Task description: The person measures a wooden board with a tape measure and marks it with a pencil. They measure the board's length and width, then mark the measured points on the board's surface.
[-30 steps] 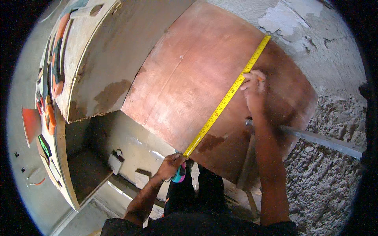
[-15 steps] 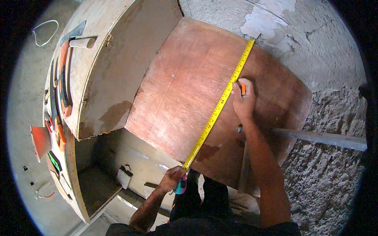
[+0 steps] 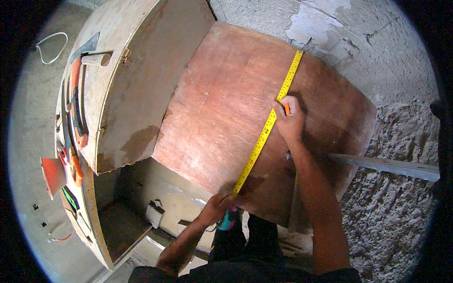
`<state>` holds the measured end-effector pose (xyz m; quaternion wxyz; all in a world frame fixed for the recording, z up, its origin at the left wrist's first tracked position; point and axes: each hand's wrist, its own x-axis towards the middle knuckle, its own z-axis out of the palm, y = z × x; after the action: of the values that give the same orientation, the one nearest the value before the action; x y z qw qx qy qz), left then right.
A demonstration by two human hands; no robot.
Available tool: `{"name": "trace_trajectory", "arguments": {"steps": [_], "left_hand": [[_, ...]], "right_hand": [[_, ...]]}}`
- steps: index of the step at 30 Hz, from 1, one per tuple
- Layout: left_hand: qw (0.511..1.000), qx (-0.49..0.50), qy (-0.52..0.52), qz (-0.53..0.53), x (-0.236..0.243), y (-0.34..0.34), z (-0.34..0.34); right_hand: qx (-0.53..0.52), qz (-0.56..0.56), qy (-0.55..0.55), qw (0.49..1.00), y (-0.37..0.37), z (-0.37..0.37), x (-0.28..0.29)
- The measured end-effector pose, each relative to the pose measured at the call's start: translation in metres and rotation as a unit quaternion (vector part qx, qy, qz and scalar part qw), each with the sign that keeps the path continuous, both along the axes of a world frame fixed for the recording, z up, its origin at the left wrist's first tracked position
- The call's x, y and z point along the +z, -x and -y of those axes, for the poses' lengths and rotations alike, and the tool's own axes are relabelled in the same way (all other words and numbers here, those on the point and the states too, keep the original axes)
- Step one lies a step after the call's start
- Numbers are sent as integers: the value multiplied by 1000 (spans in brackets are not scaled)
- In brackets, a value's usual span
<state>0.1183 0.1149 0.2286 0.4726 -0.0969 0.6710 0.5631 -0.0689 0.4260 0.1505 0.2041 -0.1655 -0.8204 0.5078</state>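
Observation:
A yellow tape measure blade [image 3: 263,135] lies stretched across a reddish-brown plywood panel [image 3: 212,108], from its far edge to its near edge. At the near edge my left hand [image 3: 218,207] is closed around the teal tape measure case [image 3: 227,220], fingers by the blade's mouth. My right hand [image 3: 289,120] rests on the panel partway up the blade, its thumb across the yellow strip. A short orange stick-like thing [image 3: 287,109] shows in that closed hand; the rest of it is hidden by the fingers.
To the left stands an open wooden box [image 3: 137,99]. On its top lie an axe [image 3: 85,49], handsaws with orange handles [image 3: 78,134] and other tools. A metal bar [image 3: 387,166] juts over the panel's right side. Rough concrete wall [image 3: 391,212] borders the right.
My left hand and the tape case have shifted right and slightly up along the near edge. My right thumb has come over the blade. The view has shifted slightly.

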Motion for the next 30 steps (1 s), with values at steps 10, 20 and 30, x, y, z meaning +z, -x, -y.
{"name": "trace_trajectory", "arguments": {"steps": [10, 20, 30], "left_hand": [[992, 48, 45, -105, -15, 81, -68], [982, 32, 94, -163, -17, 69, -62], [970, -98, 102, -197, -20, 57, -34]], "right_hand": [[10, -10, 21, 1000, 1, 0, -6], [-15, -29, 29, 999, 6, 2, -7], [-31, 12, -29, 999, 7, 2, 2]]}}
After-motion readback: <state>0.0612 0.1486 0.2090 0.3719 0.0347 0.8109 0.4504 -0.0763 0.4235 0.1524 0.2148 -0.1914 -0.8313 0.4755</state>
